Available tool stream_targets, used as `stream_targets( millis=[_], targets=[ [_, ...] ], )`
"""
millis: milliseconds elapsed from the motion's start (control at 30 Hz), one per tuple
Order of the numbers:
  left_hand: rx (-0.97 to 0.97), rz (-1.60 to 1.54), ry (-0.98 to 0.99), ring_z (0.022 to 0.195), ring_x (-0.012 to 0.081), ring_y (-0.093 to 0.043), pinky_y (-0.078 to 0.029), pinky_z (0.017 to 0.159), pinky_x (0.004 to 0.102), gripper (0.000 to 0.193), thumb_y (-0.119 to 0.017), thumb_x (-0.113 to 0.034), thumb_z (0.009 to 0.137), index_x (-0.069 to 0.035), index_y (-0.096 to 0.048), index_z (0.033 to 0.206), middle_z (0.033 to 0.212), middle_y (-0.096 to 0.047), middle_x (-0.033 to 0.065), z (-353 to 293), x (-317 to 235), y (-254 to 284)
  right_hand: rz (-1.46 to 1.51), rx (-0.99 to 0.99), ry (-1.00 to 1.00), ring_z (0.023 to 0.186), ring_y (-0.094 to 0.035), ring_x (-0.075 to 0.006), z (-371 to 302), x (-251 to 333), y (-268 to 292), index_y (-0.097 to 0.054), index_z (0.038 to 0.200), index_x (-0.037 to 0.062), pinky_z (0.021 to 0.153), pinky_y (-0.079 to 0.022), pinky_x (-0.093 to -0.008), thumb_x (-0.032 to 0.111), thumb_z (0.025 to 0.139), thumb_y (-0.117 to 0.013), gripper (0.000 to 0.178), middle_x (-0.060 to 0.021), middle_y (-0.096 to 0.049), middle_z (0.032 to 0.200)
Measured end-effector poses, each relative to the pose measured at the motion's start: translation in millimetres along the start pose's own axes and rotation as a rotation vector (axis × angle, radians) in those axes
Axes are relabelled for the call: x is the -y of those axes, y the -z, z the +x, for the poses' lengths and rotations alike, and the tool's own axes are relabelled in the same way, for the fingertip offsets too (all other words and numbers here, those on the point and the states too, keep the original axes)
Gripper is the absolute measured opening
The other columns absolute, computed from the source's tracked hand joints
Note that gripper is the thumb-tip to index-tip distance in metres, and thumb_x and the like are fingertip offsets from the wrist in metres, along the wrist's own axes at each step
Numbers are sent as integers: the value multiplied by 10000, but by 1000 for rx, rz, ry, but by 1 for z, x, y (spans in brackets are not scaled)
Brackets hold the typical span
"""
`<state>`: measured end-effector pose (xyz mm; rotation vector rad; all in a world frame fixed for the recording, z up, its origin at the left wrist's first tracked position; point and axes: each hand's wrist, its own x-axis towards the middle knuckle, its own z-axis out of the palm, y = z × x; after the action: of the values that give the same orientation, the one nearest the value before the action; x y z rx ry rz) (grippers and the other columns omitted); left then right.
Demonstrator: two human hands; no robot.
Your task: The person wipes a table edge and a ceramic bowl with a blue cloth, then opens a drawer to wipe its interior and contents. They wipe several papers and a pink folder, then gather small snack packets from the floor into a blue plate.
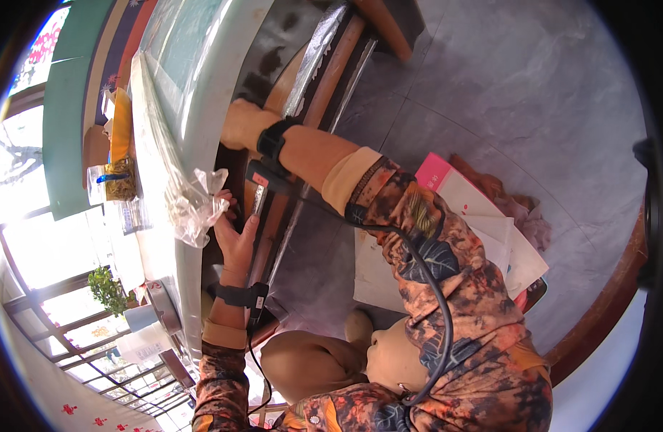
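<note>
An open wooden drawer with silver edging point(316, 66) juts out from under a table covered in clear sheeting point(174, 50). My left hand point(236, 241) is at the drawer's inner side, thumb stretched apart from the fingers, with nothing seen in its grip. Part of its fingers passes behind a crumpled clear plastic bag point(193, 209) that hangs over the table edge. Farther along, my right hand point(243, 127) reaches over the drawer's edge, bent down at the wrist. Its fingers are hidden, so whether they hold anything does not show. Black straps with small devices circle both wrists.
On the grey tiled floor lie a pink and white folder point(457, 189), white sheets point(490, 237) and a brownish cloth point(524, 210). A black cable point(441, 309) runs along my right sleeve. A small packet point(120, 181) and a green plant point(108, 289) are by the window.
</note>
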<state>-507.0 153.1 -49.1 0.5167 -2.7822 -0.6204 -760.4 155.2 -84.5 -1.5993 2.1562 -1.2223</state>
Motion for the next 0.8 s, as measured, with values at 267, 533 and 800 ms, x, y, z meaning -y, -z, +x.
stream_targets(
  millis=[267, 533, 800],
  targets=[
    [-112, -250, -89, 1087, 173, -475, -407, 907, 302, 395, -527, -313, 1025, -27, -454, 1287, 1349, -459, 113, -10, 15, -2, 401, -512, 326, 939, -695, -334, -72, -1, 16, -799, 924, 116, 835, -543, -420, 108, 731, -607, 272, -144, -744, 977],
    [-210, -346, -149, 1043, 157, -480, -401, 892, 288, 272, -503, -197, 1030, -16, -513, 1234, 1290, -513, 108, -28, 16, 9, -141, -492, 60, 918, -614, -300, -85, 5, -12, -725, 812, 94, 817, -477, -425, 168, 797, -603, 144, -84, -664, 871],
    [-361, -294, -69, 1147, 241, -515, -406, 1027, 370, 384, -536, -182, 983, 51, -491, 1285, 1296, -528, 161, -97, -12, 23, 456, 82, 270, 889, -682, -335, -162, 143, -89, -747, 899, 15, 790, -538, -425, 30, 767, -631, 176, -161, -714, 896]
  ],
)
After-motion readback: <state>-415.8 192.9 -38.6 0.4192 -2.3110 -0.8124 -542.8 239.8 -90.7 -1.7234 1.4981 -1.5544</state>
